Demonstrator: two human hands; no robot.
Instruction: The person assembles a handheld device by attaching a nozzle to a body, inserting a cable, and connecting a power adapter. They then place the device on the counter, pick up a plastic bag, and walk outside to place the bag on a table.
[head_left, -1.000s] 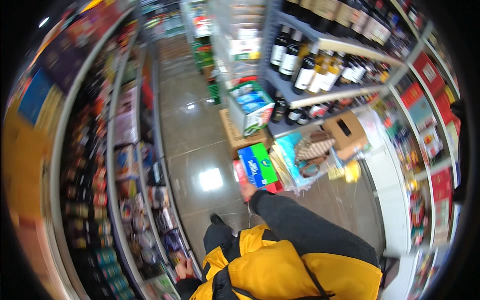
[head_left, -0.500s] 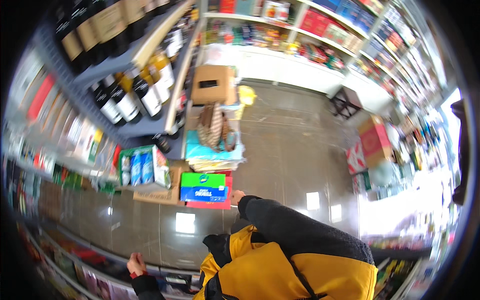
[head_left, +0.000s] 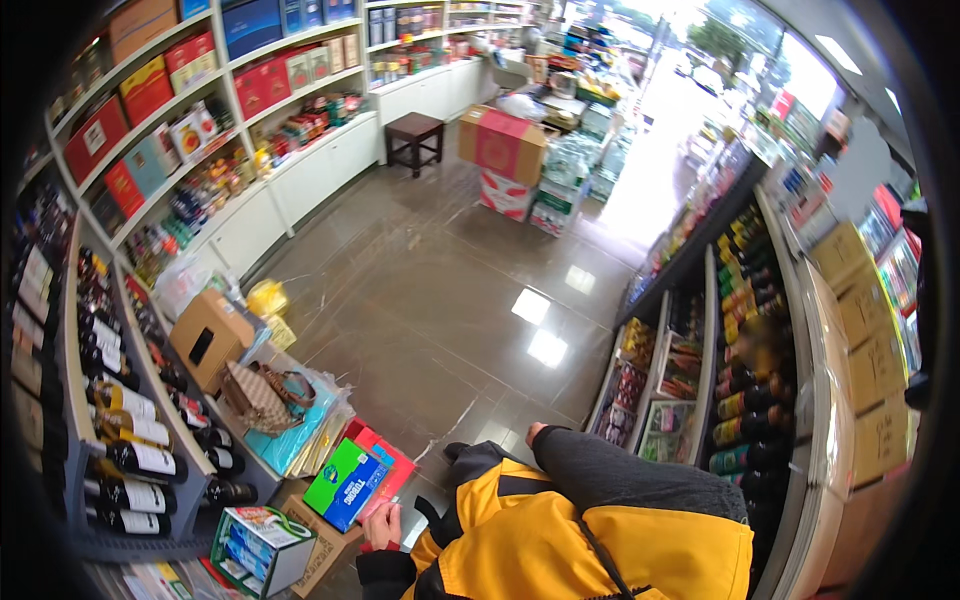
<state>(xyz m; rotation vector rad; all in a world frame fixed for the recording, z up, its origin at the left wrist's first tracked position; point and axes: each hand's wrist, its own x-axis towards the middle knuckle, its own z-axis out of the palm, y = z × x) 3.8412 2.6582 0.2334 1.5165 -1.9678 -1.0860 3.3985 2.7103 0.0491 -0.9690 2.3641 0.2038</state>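
Observation:
My left hand (head_left: 381,526) is low in the view, beside the near edge of a green-and-blue carton (head_left: 346,484). Its fingers look loosely apart with nothing held in them; whether they touch the carton, I cannot tell. That carton lies on a red box (head_left: 397,462). My right hand (head_left: 535,434) shows only as a small patch beyond its dark sleeve, over the tiled floor; its fingers are hidden. Close to the left hand stand a brown cardboard box (head_left: 322,548) and an open green-and-white carton (head_left: 257,552) with blue packs inside.
Wine bottles (head_left: 135,460) fill the left shelves, with a checked handbag (head_left: 262,398) on stacked bags nearby. A dark stool (head_left: 414,143) and stacked cartons (head_left: 503,152) stand farther off. Bottle racks (head_left: 742,400) line the right. Tiled floor (head_left: 400,285) lies between.
My view has swung right, bringing the doorway and right-hand racks in. The left hand now appears beside the carton; the right hand appears away from the red box, over floor.

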